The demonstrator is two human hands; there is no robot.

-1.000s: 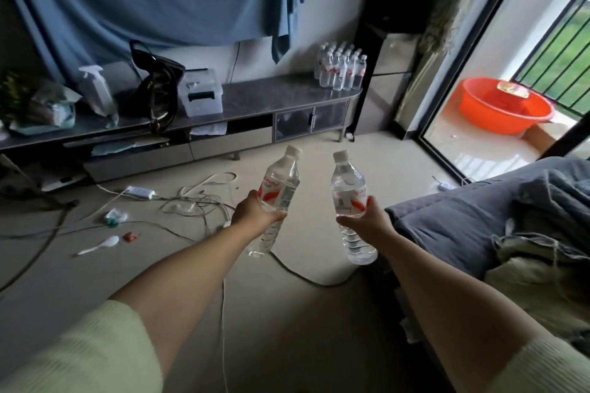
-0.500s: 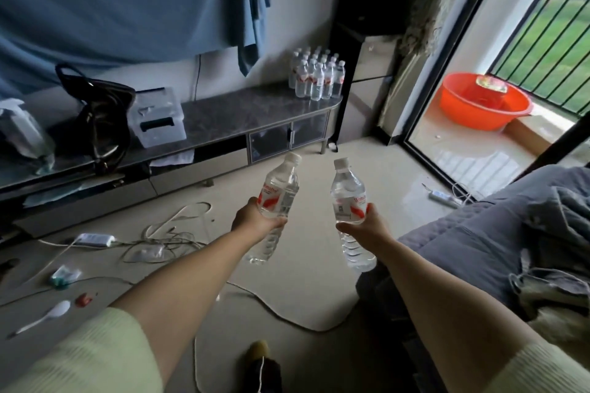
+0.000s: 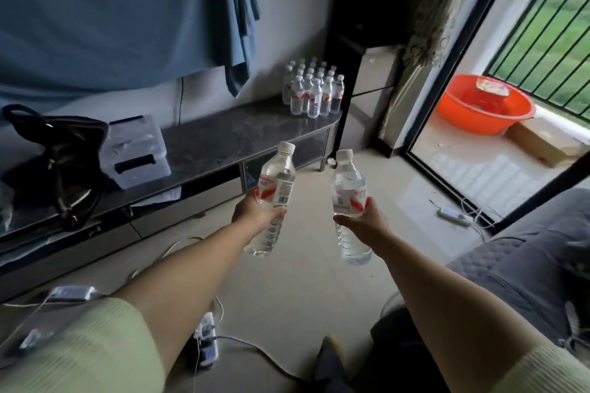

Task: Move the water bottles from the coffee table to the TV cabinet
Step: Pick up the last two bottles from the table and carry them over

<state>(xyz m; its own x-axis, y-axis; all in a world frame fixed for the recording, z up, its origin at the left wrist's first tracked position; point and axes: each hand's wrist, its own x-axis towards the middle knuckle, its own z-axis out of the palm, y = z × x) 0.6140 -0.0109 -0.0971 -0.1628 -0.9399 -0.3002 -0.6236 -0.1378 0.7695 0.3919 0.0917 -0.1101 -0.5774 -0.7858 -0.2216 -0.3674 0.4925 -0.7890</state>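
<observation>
Pale tiled floor (image 3: 297,290) fills the middle of a living room, with a long low TV cabinet topped in dark marbled stone (image 3: 236,134) running along the far wall under a hanging blue cloth (image 3: 121,16). Two bare forearms in pale green sleeves reach forward. The left hand (image 3: 255,209) has its fingers wrapped around the middle of a clear plastic water bottle with a white cap and red-and-white label (image 3: 275,188); this bottle leans, its cap tipped up and to the right. The right hand (image 3: 362,222) is closed the same way around a second clear capped water bottle (image 3: 347,201), which stands close to upright, its base hanging below the grip. Both bottles are in the air, near each other but apart, and well short of the cabinet. Up and beyond both grips, slightly right of the left hand, a cluster of matching water bottles (image 3: 314,91) stands upright at the cabinet's rounded right end. Bare stone lies just in front of and left of that cluster, which looks the likely landing spot. The left hand appears nearer the cabinet edge. Up and left of the left grip, a black handbag (image 3: 60,156) and a clear plastic storage box (image 3: 134,150) sit on the cabinet.
</observation>
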